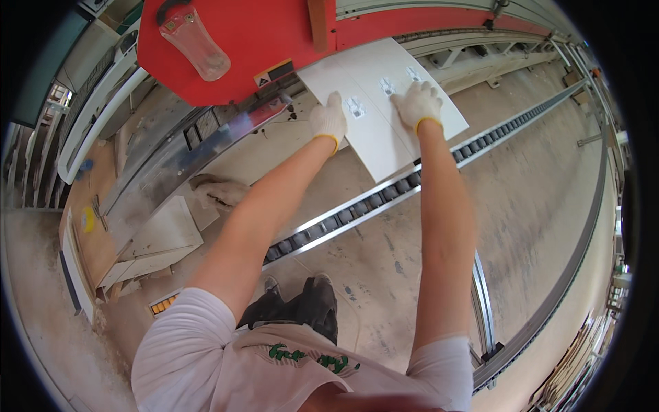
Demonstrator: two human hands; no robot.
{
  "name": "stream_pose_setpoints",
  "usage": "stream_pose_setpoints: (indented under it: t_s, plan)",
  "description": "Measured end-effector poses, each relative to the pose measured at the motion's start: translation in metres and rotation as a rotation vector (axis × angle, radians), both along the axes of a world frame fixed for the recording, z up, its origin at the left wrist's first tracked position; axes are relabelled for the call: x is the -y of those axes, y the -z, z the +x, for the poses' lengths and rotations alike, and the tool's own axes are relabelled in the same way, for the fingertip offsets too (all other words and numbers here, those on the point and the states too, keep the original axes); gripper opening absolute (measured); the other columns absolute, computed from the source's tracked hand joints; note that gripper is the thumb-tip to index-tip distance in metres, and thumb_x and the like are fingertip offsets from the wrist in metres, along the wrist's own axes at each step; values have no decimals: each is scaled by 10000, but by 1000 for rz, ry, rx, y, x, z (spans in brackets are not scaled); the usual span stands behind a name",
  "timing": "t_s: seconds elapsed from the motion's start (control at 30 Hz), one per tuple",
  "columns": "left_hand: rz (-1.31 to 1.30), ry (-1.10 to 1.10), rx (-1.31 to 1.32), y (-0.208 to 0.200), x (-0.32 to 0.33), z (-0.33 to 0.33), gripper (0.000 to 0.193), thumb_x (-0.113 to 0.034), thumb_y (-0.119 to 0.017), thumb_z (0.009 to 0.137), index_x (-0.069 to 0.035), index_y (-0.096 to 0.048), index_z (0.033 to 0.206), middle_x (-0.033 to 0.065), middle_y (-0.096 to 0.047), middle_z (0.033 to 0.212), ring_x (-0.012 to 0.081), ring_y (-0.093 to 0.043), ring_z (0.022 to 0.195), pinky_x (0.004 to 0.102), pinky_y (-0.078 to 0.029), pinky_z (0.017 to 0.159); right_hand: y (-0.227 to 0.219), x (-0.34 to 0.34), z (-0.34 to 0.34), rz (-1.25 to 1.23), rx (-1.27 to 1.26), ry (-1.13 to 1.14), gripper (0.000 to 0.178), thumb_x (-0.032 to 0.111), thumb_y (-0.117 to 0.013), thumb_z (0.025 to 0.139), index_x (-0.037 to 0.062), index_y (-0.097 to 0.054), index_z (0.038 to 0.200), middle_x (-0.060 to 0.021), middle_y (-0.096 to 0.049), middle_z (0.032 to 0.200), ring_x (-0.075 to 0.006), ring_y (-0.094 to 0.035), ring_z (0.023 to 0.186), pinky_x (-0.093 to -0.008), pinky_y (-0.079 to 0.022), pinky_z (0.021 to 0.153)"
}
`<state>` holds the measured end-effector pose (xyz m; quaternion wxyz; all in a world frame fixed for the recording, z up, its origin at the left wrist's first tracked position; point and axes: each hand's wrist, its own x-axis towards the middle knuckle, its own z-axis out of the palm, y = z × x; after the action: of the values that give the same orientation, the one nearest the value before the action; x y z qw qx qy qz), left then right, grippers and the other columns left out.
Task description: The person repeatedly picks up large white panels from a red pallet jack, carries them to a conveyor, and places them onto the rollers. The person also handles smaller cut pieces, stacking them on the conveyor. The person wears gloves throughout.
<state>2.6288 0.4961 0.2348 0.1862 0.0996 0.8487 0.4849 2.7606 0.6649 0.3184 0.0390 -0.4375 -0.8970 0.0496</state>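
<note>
White panels (pixel 374 141) lie side by side under the red machine's edge, with a thin seam between them and a small printed label (pixel 355 108) on the leftmost. My left hand (pixel 329 120), in a white knit glove with a yellow cuff, is at the left edge of the panels. Its thumb points forward along the top, and the other fingers are curled at the edge, partly hidden. Spread over the top surface, the fingers of my right hand (pixel 418 105), gloved the same way, touch the panels near two more labels.
A roller track (pixel 364 207) runs diagonally beneath the panels' near corner. The red machine housing (pixel 240 41) carries a clear plastic bottle (pixel 199 48). Yellow tape (pixel 88 220) sits on a wooden board at left. A curved metal rail (pixel 570 302) bounds the right side.
</note>
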Motion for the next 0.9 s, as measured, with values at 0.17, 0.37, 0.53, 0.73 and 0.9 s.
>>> stream_pose_setpoints:
  t_s: [0.17, 0.37, 0.53, 0.73, 0.9]
  plan:
    - [-105, 210, -45, -27, -51, -9, 790, -592, -457, 1049, 116, -768, 1209, 383, -738, 1258, 476, -768, 1151, 509, -551, 1084, 5, 123, 84, -245, -505, -48, 623, 400, -717, 1014, -43, -645, 1445, -298, -576, 1577, -450, -533, 1484, -527, -427, 1249]
    - [-250, 960, -359, -106, 71, 24, 758, -683, -565, 1049, 37, -794, 979, 224, -784, 848, 356, -797, 963, 486, -586, 877, -5, 315, 127, -230, -811, -17, 540, 253, -812, 978, -26, -662, 1416, -268, -617, 1538, -441, -583, 1440, -522, -471, 1209]
    - [119, 864, -462, -122, 371, 16, 499, -476, -719, 1037, -8, -726, 863, 197, -673, 829, 459, -691, 881, 521, -558, 869, -15, 452, 82, -387, -991, -159, 452, 82, -820, 968, -14, -689, 1391, -214, -659, 1507, -376, -618, 1417, -473, -466, 1213]
    - [-324, 46, -645, -85, 833, -68, 203, -219, -718, 1007, -95, -756, 1163, 93, -780, 1067, 282, -752, 924, 447, -585, 935, -37, 644, -19, -402, -889, -450, 403, 16, -728, 1005, -53, -692, 1400, -208, -661, 1515, -366, -622, 1402, -465, -464, 1215]
    - [-37, -1073, -246, -43, 1194, -152, 755, -687, -601, 1028, 17, -832, 881, 190, -808, 800, 316, -770, 881, 432, -564, 927, -38, 856, -142, -510, -757, -713, 420, 20, -734, 980, -43, -698, 1394, -206, -680, 1484, -346, -638, 1384, -437, -476, 1199]
